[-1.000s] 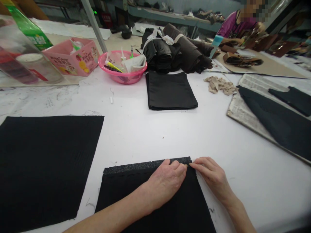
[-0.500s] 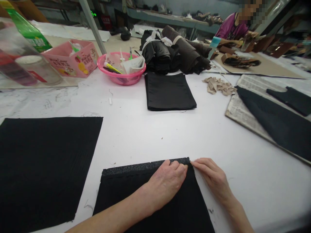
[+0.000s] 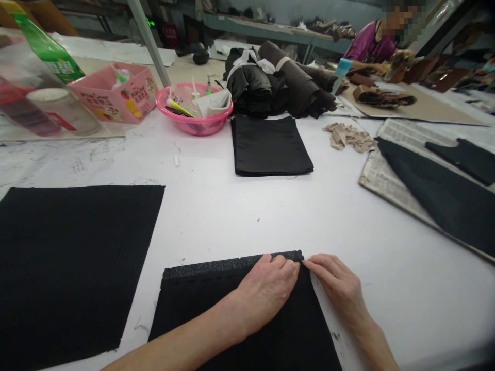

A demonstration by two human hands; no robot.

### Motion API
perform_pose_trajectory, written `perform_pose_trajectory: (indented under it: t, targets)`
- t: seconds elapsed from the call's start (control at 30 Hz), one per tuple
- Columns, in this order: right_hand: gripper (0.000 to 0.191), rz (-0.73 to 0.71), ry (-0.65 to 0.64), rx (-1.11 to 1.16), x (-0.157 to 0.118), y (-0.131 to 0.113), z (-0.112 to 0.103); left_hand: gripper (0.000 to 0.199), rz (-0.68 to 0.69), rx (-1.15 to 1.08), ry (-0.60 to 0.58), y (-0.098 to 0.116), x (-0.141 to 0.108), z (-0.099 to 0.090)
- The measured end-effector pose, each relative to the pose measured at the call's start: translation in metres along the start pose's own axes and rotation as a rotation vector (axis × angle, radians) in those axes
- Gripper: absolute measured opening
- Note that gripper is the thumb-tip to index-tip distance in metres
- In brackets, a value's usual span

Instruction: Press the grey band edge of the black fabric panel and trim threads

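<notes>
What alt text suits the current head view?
Bare left hand and right hand touch the far right corner of a black speckle-edged fabric panel on a white table. Beyond sits a round pink plastic basin.

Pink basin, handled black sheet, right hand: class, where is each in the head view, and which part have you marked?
Pink basin (image 3: 197,127), head view: front outer wall.
Handled black sheet (image 3: 286,334), head view: plain dark surface.
Right hand (image 3: 342,281), head view: back of the hand.

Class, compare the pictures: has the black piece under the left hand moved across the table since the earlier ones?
No, no visible shift in any direction: the black piece keeps its place relative to the black stack farther back.
</notes>
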State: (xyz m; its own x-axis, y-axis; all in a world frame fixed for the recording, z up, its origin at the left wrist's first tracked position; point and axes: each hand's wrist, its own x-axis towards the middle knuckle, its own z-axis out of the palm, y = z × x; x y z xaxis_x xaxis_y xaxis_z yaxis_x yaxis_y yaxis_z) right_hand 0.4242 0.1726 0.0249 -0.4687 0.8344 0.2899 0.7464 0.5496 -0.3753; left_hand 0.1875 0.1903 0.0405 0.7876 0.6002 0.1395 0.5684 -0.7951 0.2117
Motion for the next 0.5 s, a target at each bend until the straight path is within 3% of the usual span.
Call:
perform_pose_trajectory:
  t: [0.3,0.5]
  targets:
    - [0.039,-0.027,-0.029,-0.029,-0.0015,-0.0006,-0.0029,0.025,-0.033,-0.021,-0.025,0.0036,0.0031,-0.0009]
    - [0.041,0.019,-0.035,-0.044,-0.0097,0.0016,-0.0035,0.044,-0.045,0.019,-0.081,0.0073,0.0092,0.0]
